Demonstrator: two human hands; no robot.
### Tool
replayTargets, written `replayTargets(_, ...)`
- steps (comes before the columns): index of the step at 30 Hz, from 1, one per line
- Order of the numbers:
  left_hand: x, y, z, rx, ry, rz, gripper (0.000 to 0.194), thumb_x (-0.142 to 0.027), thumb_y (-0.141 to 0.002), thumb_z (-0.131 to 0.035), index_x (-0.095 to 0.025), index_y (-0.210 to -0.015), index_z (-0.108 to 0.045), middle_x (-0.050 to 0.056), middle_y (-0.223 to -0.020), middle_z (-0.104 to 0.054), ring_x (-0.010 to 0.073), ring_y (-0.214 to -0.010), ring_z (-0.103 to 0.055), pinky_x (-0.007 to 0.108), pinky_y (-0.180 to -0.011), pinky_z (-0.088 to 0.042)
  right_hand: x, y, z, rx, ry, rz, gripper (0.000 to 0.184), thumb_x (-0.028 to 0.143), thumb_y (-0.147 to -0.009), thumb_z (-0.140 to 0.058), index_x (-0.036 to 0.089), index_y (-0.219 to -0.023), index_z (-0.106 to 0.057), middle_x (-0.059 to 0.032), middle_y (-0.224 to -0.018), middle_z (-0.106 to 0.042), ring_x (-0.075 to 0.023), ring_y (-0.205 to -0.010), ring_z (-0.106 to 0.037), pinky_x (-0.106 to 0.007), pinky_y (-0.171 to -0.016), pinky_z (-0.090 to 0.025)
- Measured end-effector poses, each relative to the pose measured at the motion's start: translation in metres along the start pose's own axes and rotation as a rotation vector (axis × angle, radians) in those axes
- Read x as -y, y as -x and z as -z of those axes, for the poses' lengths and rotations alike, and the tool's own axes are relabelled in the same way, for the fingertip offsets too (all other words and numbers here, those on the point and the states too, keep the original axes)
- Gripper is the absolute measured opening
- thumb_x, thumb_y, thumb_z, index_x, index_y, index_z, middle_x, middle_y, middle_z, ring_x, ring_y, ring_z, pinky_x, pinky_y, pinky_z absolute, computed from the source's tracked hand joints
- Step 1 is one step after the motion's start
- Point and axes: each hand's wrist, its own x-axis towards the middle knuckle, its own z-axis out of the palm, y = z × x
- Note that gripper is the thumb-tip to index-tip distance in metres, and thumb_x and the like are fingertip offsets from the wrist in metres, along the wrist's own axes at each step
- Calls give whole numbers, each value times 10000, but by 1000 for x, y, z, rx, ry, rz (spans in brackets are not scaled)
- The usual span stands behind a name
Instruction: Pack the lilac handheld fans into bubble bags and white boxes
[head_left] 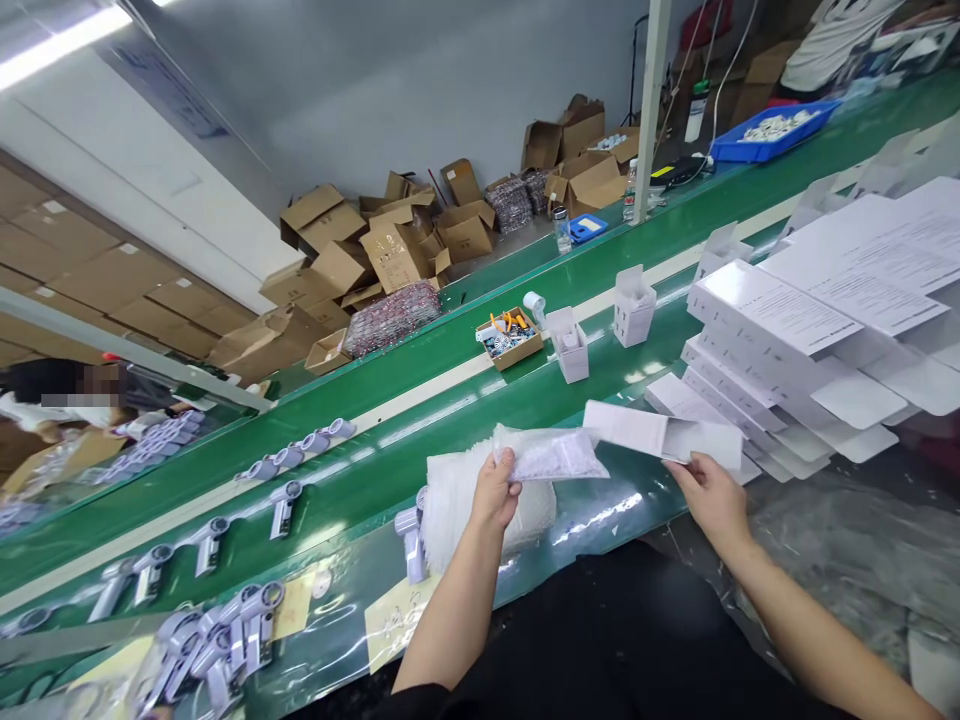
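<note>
My left hand [496,490] is closed on one end of a translucent bubble-wrap pouch [559,456] with something pale lavender inside. Pinched at its lower edge, a long white carton [637,432] lies tilted in my right hand [709,500], with an open flap near the fingers. The pouch's far end is close to the carton's left end; whether they touch I cannot tell. Below my left hand rests a stack of bubble-wrap pouches [457,500]. Beside that stack a lavender handheld fan [411,540] stands partly hidden.
Flat white cartons [780,310] are piled at right. Two open white boxes [568,348] [634,308] stand on the green belt near a small tool box [517,345]. Several lavender fans [217,640] are heaped at lower left. A co-worker [67,400] sits far left.
</note>
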Motion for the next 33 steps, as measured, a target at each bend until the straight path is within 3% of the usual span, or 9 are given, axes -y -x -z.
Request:
replayTargets(3,-14,-3,-2,103,21,-19,508,-408,-565,-806,-162,-916,-533,-3,-800,-554,46,-584,-477,118,-377,-271,24,-7,-11,221,185,390,382,556,-754,-569,213,-916,-614,-88,-917,-581,-250,-854,-595,-397,-820,-482)
replayTargets(6,-16,-8,-18,138,-93,-90,490,-397,-593,-779,-166,-932,-511,3,-833,-561,69,-617,-513,137,-421,-362,43,-11,-31,441,237,542,399,508,-762,-590,227,-1045,-575,-103,-1033,-493,-243,-901,-582,-371,-810,-492)
replayTargets(10,-11,-12,-27,-30,-508,-305,378,-442,-686,-683,-176,-869,-485,-4,-781,-537,111,-622,-524,211,-481,-438,46,7,-56,471,243,510,553,488,-686,-672,216,-1128,-479,-142,-1206,-361,-293,-1000,-553,-439,-843,-486)
replayTargets(14,-9,0,-27,-166,-1024,-688,229,-399,-817,-556,-185,-889,-525,51,-826,-544,188,-796,-533,325,-724,-463,40,27,-70,503,170,526,429,409,-766,-593,247,-1115,-402,-147,-1290,-334,-297,-1084,-521,-456,-839,-490)
replayTargets(16,-4,9,-35,-35,-1239,-817,192,-366,-855,-501,-186,-893,-556,88,-866,-549,220,-880,-521,346,-800,-433,38,28,-72,513,82,575,411,369,-781,-577,238,-1114,-375,-157,-1308,-338,-293,-1150,-483,-456,-880,-473)
replayTargets(20,4,15,-65,445,-1501,-837,247,-382,-883,-450,-195,-974,-583,110,-920,-565,247,-909,-518,343,-772,-436,34,15,-69,582,-58,620,429,323,-761,-604,219,-1112,-382,-150,-1315,-378,-279,-1225,-431,-459,-965,-418)
replayTargets(25,13,12,-79,457,-1595,-857,423,-422,-883,-455,-160,-1214,-485,141,-1060,-569,273,-1037,-493,431,-917,-380,28,3,-55,621,-189,490,452,310,-710,-657,237,-1099,-438,-113,-1330,-426,-278,-1225,-447,-474,-1012,-372)
replayTargets(29,35,15,-68,606,-1707,-875,336,-399,-892,-452,-199,-1140,-556,128,-1191,-557,320,-1265,-331,602,-1049,-113,28,4,-46,665,-268,338,476,293,-659,-699,264,-1080,-480,-79,-1329,-452,-288,-1206,-466,-489,-1022,-364)
replayTargets(33,41,22,-63,506,-1641,-800,398,-509,-839,-500,-243,-1125,-582,95,-1111,-620,347,-1316,-248,649,-1037,-3,44,-14,-46,760,-227,337,516,284,-684,-667,272,-1157,-461,-67,-1305,-466,-288,-1197,-459,-511,-1026,-346)
